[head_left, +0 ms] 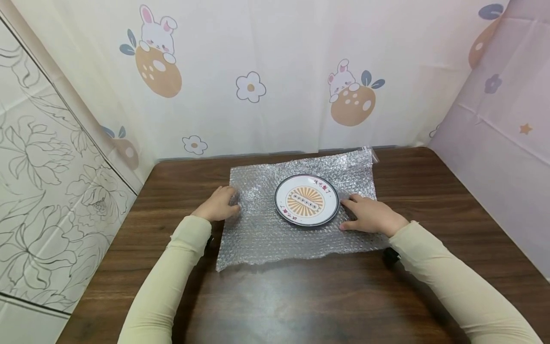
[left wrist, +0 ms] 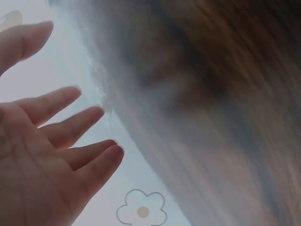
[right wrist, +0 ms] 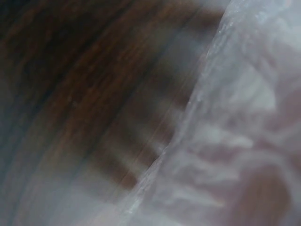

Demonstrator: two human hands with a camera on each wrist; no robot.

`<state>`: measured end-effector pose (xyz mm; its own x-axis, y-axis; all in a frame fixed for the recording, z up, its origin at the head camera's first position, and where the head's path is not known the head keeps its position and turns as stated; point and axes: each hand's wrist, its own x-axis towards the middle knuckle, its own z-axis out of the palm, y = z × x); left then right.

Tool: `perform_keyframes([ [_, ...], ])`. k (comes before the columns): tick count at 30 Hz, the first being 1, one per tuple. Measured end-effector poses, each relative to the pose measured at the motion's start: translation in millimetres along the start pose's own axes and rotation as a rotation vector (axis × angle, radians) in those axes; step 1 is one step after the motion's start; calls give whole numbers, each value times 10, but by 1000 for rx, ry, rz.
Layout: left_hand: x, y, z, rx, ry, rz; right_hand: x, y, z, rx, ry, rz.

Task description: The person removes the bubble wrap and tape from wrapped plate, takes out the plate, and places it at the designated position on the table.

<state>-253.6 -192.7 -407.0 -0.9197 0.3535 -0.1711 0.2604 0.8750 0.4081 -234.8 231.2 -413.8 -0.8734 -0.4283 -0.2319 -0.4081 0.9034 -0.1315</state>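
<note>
A round white plate (head_left: pixel 306 200) with a dark rim, an orange sunburst and red lettering lies on a sheet of bubble wrap (head_left: pixel 258 239). At the sheet's left edge is my left hand (head_left: pixel 218 204); the left wrist view shows its fingers (left wrist: pixel 70 127) loosely extended and the palm bare. My right hand (head_left: pixel 369 215) is over the sheet's right part, fingertips right at the plate's rim, thumb apart from the fingers. In the right wrist view, blurred bubble wrap (right wrist: pixel 225 141) fills the right side and the hand itself is hidden.
The brown wooden table (head_left: pixel 275 301) lies under the sheet. A white curtain (head_left: pixel 283 95) with rabbit and flower prints hangs along its back edge. A panel with line-drawn flowers (head_left: pixel 56 191) stands to the left, and a pale curtain (head_left: pixel 507 143) to the right.
</note>
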Motion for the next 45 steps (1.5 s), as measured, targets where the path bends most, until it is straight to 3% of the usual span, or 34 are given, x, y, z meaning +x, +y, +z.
perform_keyframes([
  [6,-47,163,-65,-77,128,13,6,-6,-21,-10,8,-6],
  [10,-74,340,-75,-118,221,54,4,-6,-31,-11,10,-8],
  [13,-74,471,-25,-93,241,93,2,-5,-30,-9,8,-4],
  [16,-77,581,67,-28,192,106,4,-1,-18,-14,4,1],
  [24,-106,697,296,85,-83,31,5,11,3,-40,11,10],
  [30,-93,698,374,144,-186,-6,6,22,11,-38,28,3],
  [37,-72,708,401,208,-227,-20,13,102,-9,25,29,-28],
  [45,-68,738,406,211,-231,-29,-2,215,-198,229,71,-119],
])
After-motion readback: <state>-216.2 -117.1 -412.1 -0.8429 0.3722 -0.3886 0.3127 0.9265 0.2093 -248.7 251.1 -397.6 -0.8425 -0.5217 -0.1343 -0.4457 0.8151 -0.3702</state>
